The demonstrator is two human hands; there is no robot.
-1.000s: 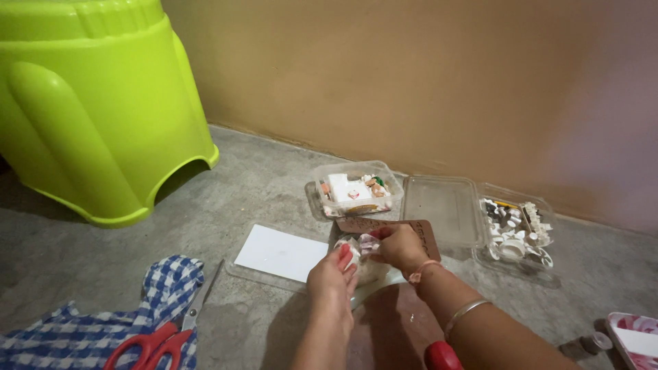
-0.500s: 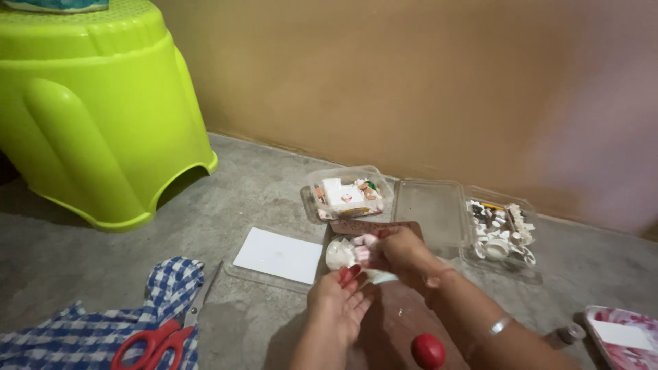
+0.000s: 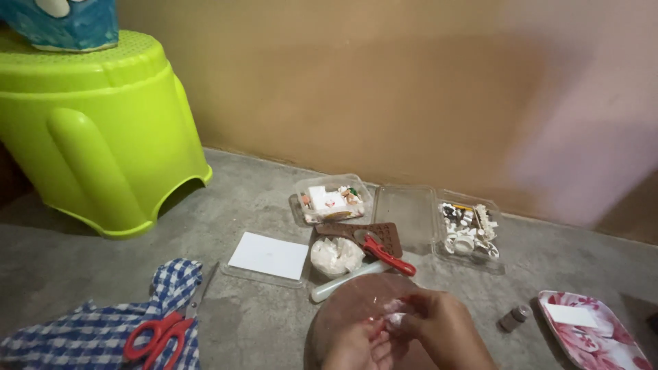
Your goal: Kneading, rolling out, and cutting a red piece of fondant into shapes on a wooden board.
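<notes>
**A:** White piece (image 3: 395, 318): where does it sit?

**B:** Low in the view, pinched between the fingertips of both hands and held just above the round brown board (image 3: 353, 294) on the floor. The left hand (image 3: 358, 348) closes on it from below. The right hand (image 3: 449, 329) curls narrowly over it from the side.

**A:** Which step is shown?

**B:** Judging by the grip, the piece is being shaped by the fingers. It looks small and soft, so any further handling calls for light, even pressure, kept over the board.

**A:** And the surroundings, by size?

**B:** Green stool (image 3: 103, 137), far left. Checked cloth (image 3: 89, 336) with the red scissors (image 3: 156, 336) on it. Floral tray (image 3: 603, 342), well apart on the right. Bagged white mass (image 3: 336, 255), just beyond the board. Red-handled tool (image 3: 387, 257). Small bottle (image 3: 514, 317), near the right hand.
</notes>
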